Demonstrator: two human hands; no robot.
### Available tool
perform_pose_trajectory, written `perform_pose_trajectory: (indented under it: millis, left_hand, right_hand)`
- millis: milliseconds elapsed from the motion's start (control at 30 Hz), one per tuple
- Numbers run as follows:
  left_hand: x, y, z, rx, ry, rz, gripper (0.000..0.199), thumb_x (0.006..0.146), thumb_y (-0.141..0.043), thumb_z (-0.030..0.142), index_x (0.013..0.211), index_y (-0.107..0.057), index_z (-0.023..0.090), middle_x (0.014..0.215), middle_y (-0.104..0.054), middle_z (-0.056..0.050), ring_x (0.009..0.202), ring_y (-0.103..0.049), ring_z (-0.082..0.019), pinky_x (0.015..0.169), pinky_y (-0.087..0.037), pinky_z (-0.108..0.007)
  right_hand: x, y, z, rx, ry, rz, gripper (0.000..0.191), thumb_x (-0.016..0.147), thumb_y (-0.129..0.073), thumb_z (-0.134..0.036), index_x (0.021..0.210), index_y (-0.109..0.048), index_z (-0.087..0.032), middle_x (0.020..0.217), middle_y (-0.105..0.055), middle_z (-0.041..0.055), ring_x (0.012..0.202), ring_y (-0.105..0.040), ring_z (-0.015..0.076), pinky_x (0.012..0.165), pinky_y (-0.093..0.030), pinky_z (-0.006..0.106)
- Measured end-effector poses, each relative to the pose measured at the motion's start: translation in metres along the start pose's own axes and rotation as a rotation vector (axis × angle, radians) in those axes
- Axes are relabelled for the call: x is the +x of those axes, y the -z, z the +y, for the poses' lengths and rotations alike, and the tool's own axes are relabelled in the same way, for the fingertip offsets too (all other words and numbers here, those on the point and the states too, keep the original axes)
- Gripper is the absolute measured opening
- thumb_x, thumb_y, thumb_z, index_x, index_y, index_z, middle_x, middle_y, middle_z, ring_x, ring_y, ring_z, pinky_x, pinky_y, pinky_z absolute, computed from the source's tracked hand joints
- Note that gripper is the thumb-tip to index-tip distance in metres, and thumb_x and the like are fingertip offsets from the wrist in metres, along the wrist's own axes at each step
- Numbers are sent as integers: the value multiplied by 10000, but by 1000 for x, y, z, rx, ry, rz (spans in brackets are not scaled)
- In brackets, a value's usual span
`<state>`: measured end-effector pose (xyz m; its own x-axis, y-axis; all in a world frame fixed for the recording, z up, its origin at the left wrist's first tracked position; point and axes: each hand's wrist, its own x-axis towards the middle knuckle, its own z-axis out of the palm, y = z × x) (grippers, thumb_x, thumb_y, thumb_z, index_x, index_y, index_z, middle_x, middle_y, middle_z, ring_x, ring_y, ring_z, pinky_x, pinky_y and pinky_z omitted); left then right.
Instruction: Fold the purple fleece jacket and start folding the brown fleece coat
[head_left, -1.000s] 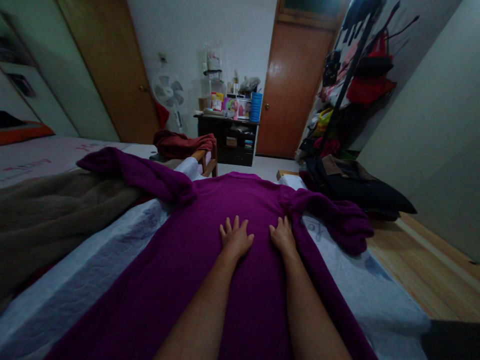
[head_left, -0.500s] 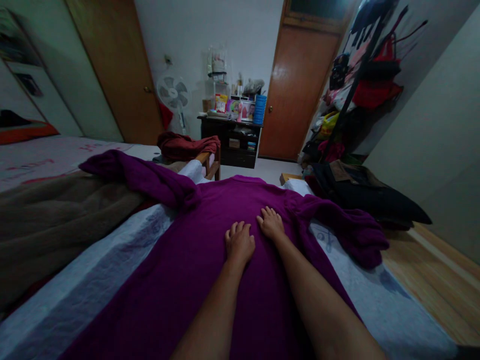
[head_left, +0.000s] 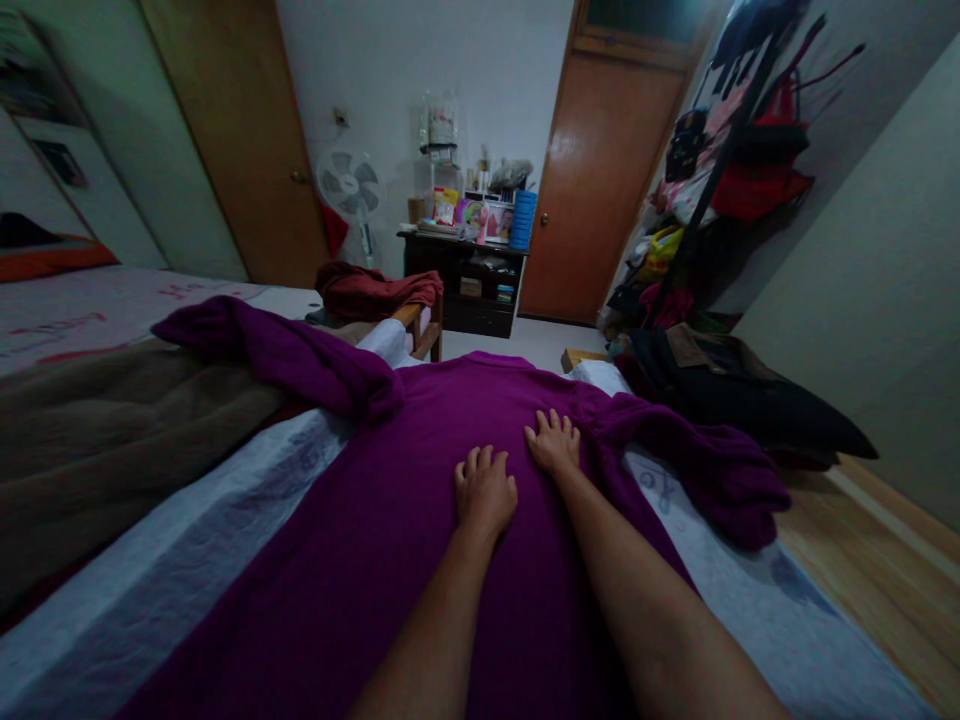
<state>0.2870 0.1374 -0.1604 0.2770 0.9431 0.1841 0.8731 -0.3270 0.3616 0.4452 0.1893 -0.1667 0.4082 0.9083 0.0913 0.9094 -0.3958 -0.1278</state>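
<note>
A long purple garment (head_left: 360, 520) lies spread over the bed, its collar at the far end and its sleeves stretched out to both sides. My left hand (head_left: 486, 492) rests on the middle of the cloth with its fingers apart and holds nothing. Slightly farther away and to the right, my right hand (head_left: 553, 442) lies on the upper part near the right sleeve, fingers spread. The two hands do not touch each other.
A brown blanket (head_left: 127, 430) lies at the left, a dark folded pile (head_left: 742, 390) at the right. Dark red cloth (head_left: 379, 290) hangs on a wooden bed end. Beyond are a black cabinet (head_left: 457, 285), a fan (head_left: 351, 185) and hanging bags (head_left: 761, 190).
My right hand has shifted slightly right over the purple garment, and my left hand has moved a little right too. The view has shifted slightly.
</note>
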Motion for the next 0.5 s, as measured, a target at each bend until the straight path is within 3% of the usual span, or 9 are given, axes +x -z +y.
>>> perform_pose_trajectory:
  millis: [133,267,400,500]
  left_hand:
    - [0,-2,3,20,-4,4,431,863,-527,327,1289,-561,269,1410,-503,-58,1324,-371,-277,1096,-290,-473]
    - [0,-3,4,31,-10,8,444,863,-524,338,1300,-553,259,1416,-495,-71,1331,-365,-289,1101,-281,-486]
    - [1,-2,4,18,-10,-4,451,867,-517,335,1308,-547,249,1426,-487,-81,1338,-361,-291,1108,-274,-492]
    - [2,-2,4,2,-6,-35,451,866,-519,340,1307,-548,249,1425,-490,-75,1345,-359,-288,1114,-271,-493]
  right_hand:
    - [9,15,-2,-36,48,-60,577,920,-397,-536,1403,-468,-229,1457,-442,136,1325,-386,346,1039,-315,501]
    - [42,44,3,-52,62,-165,412,858,-551,-400,1196,-641,-181,1221,-627,157,1144,-570,297,941,-421,398]
    - [85,67,21,-40,22,-117,338,903,-458,-250,1172,-650,-179,1204,-638,146,1128,-581,244,933,-413,327]
    - [108,74,39,-52,-47,-72,383,901,-460,-234,1246,-596,-140,1288,-577,177,1211,-513,267,965,-386,342]
